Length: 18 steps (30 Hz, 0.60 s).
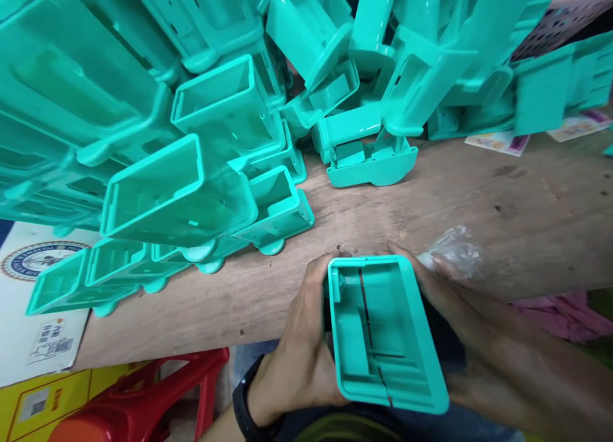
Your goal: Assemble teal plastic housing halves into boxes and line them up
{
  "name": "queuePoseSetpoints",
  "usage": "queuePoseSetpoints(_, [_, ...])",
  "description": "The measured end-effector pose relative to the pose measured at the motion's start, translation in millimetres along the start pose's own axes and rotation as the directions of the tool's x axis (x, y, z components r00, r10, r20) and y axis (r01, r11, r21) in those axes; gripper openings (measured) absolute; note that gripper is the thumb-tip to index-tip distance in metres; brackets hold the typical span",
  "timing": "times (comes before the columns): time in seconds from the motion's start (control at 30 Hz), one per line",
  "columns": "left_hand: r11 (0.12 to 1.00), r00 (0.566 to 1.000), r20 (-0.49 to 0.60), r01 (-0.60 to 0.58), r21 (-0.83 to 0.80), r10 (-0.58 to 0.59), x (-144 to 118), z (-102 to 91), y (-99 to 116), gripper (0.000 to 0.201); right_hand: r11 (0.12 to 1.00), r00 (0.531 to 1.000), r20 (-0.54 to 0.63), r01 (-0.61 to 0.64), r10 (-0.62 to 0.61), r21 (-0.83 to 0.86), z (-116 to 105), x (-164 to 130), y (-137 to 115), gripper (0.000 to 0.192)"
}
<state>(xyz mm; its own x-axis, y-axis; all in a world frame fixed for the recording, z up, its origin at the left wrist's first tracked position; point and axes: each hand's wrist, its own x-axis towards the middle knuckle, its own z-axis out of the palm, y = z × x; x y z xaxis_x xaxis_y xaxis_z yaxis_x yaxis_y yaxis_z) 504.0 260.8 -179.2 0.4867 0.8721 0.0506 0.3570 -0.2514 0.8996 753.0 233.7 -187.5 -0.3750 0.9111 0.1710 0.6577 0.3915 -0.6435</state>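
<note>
We're holding a teal plastic shell (383, 330) w/ both hands, open side facing up at us, just past the near edge of the desk (479, 193). Left hand (299, 346) is clamping the shell's left long wall, thumb and fingers wrapping it; right hand (460, 301) is closing on the right long wall, fingertips reaching the far top corner. So the grip is together on the part from both sides, not apart. The shell's long axis is running away from us, tilting a bit leftward at the far end; its wider end is nearest our body. Both hands are touching it, neither nearer than the other. Just beyond the right-hand grip a crumpled clear plastic bag (453, 250) is lying on the desk, nearly touching the knuckles. Farther out from the grip, esp. to the left, a big pile of matching teal parts (182, 186) is stacking up, well apart from the held one. Below-left of the left grip a red stool (158, 397) is showing under the desk edge.
</note>
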Motion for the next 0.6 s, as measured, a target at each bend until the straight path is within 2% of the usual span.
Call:
queuePoseSetpoints(0.07, [1.0, 1.0, 0.015, -0.004, -0.018, 0.004, 0, -1.2, -3, 0.115, 0.999, 1.0, -0.018, 0.01, -0.009, 0.049, 5, -1, 5, 0.121])
queuePoseSetpoints(0.17, [0.999, 0.999, 0.011, -0.038, -0.028, 0.038, 6, -1.9, -8, 0.134, 0.998, 0.998, -0.057, 0.017, -0.014, 0.058, 15, 0, 6, 0.123])
queuePoseSetpoints(0.23, [0.999, 0.997, -0.063, -0.033, 0.013, 0.034, 9, 1.4, -8, 0.139, 1.0, 0.992, -0.119, -0.027, 0.028, 0.011, 24, 3, 2, 0.122])
queuePoseSetpoints(0.27, [0.999, 0.993, -0.116, -0.018, 0.03, 0.021, 10, 4.9, -7, 0.135, 0.998, 0.986, -0.156, -0.062, 0.057, -0.027, 29, 4, -1, 0.122])
queuePoseSetpoints(0.33, [1.0, 0.975, -0.222, 0.004, 0.029, 0.003, 7, 15.4, -3, 0.127, 0.983, 0.963, -0.241, -0.149, 0.12, -0.105, 37, 6, -8, 0.12])
queuePoseSetpoints(0.4, [1.0, 0.946, -0.323, 0.014, 0.013, -0.009, -1, 27.3, 1, 0.132, 0.971, 0.946, -0.292, -0.188, 0.14, -0.146, 40, 3, -12, 0.117])
queuePoseSetpoints(0.43, [1.0, 0.927, -0.376, 0.023, 0.017, -0.015, -4, 31.8, 2, 0.132, 0.972, 0.947, -0.295, -0.18, 0.13, -0.151, 39, 1, -12, 0.113])
queuePoseSetpoints(0.5, [0.998, 0.888, -0.458, 0.052, 0.041, -0.027, -10, 35.1, 4, 0.116, 0.987, 0.97, -0.23, -0.106, 0.076, -0.12, 27, -5, -8, 0.101])
queuePoseSetpoints(0.57, [0.997, 0.889, -0.458, 0.06, 0.051, -0.03, -14, 30.3, 3, 0.096, 1.0, 0.993, -0.118, -0.016, 0.018, 0.014, 10, -6, 1, 0.085])
queuePoseSetpoints(0.6, [0.998, 0.902, -0.43, 0.052, 0.046, -0.027, -14, 26.2, 3, 0.092, 0.992, 0.995, -0.093, -0.022, 0.034, 0.123, 2, -3, 6, 0.074])
